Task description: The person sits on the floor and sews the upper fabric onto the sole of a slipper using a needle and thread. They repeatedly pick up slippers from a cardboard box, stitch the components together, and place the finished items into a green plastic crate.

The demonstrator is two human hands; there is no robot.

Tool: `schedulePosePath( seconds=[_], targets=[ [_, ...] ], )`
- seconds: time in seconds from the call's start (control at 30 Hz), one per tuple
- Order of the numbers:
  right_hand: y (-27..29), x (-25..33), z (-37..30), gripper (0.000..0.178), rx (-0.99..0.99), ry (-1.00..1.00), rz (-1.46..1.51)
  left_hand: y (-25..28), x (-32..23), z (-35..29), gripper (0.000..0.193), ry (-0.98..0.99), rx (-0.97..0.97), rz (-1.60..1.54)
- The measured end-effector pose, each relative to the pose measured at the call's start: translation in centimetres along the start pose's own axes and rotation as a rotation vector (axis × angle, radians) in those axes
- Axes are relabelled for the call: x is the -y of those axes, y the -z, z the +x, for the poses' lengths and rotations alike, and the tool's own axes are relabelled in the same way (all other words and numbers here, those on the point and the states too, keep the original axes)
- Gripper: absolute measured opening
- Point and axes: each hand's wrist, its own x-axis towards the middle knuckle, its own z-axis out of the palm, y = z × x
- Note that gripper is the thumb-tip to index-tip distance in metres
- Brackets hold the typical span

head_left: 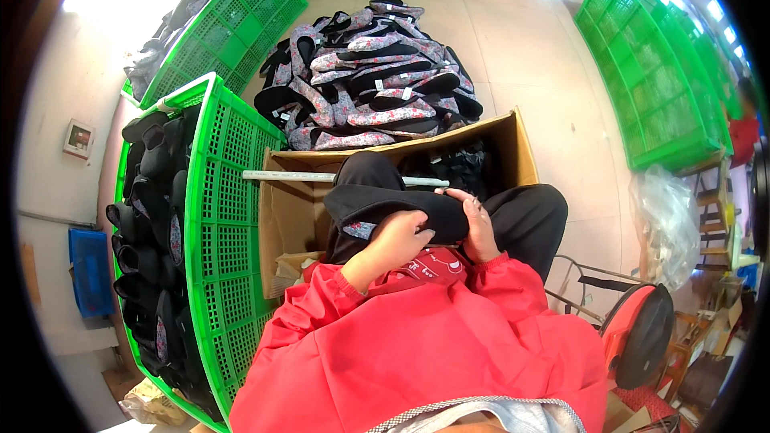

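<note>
Blue plastic box (90,273): showing against the pale wall at far left.
Green mesh plastic crate (228,216): standing at left, holding black fabric pieces with floral linings (152,220).
Pale straight rod (281,176): lying across the open brown cardboard box (501,144), just beyond the hands.
Heap of floral and black padded pieces (377,72): rising on the far side of the box.
Left hand (401,234): curling its fingers over the near side of the held piece.
Black curved fabric piece with floral lining (437,212): lying level between both hands, in front of the person's body.
Right hand (480,232): gripping the piece's right end between thumb and fingers.
Green mesh crates (642,80): standing far right.
Round black-and-red seat (646,333): tilting at near right.
</note>
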Motion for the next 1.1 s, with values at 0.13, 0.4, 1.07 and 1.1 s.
schedulePosePath(
  seconds=[0.13, 0.4, 1.07, 1.1],
  targets=[
    [-0.3, -0.6, -0.3, 0.04, 0.035, -0.072, 0.047, -0.6, 1.4, 1.2, 0.025, 0.15, 0.177, -0.654],
    [0.8, -2.2, -0.2, 0.035, 0.04, -0.06, 0.06, -1.7, 0.3, 1.8, 0.038, 0.314, 0.265, -0.514],
    [-0.6, -1.7, 0.1, 0.041, -0.306, -0.089, 0.055, 0.9, -5.4, -2.3, 0.028, -0.221, -0.163, 0.088],
    [2.0, -2.8, 0.2, 0.041, -0.277, -0.105, 0.088, 1.9, -6.0, -3.5, 0.026, -0.486, -0.344, 0.049]
  ],
)
